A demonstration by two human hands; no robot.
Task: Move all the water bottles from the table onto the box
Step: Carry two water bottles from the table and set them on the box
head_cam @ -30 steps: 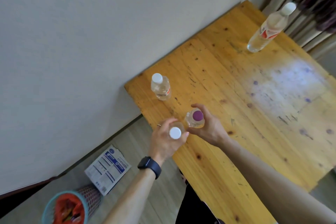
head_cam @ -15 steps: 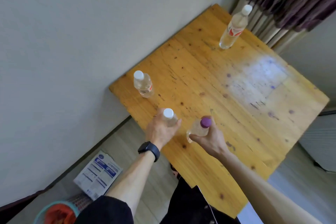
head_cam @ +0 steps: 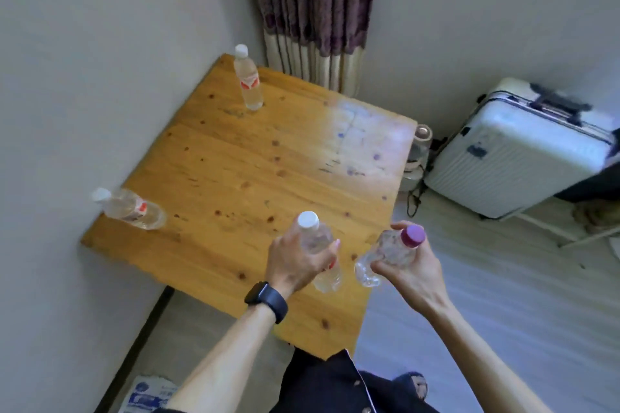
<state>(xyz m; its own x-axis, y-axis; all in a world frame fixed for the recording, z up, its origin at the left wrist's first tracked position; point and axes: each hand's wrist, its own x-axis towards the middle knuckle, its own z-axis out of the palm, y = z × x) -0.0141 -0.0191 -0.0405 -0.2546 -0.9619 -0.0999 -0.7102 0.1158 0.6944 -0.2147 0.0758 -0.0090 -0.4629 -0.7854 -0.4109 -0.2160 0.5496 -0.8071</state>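
Note:
My left hand point(head_cam: 295, 265) grips a clear white-capped bottle point(head_cam: 318, 250), held above the wooden table point(head_cam: 255, 171) near its front right edge. A crumpled clear purple-capped bottle point(head_cam: 389, 253) is in my right hand point(head_cam: 409, 271), tilted, just past the table's right edge. Two more white-capped bottles with red labels stand on the table: one at the left corner by the wall point(head_cam: 131, 208), one at the far corner near the curtain point(head_cam: 248, 79). No box shows in this view.
A white hard-shell suitcase point(head_cam: 516, 151) leans against the wall on the right, with a small appliance point(head_cam: 419, 147) and a cord between it and the table. A striped curtain point(head_cam: 318, 10) hangs behind the table. A printed packet point(head_cam: 147, 396) lies on the floor lower left.
Both hands have lifted their bottles off the table and carried them right. The view has swung right, so the suitcase and curtain now show.

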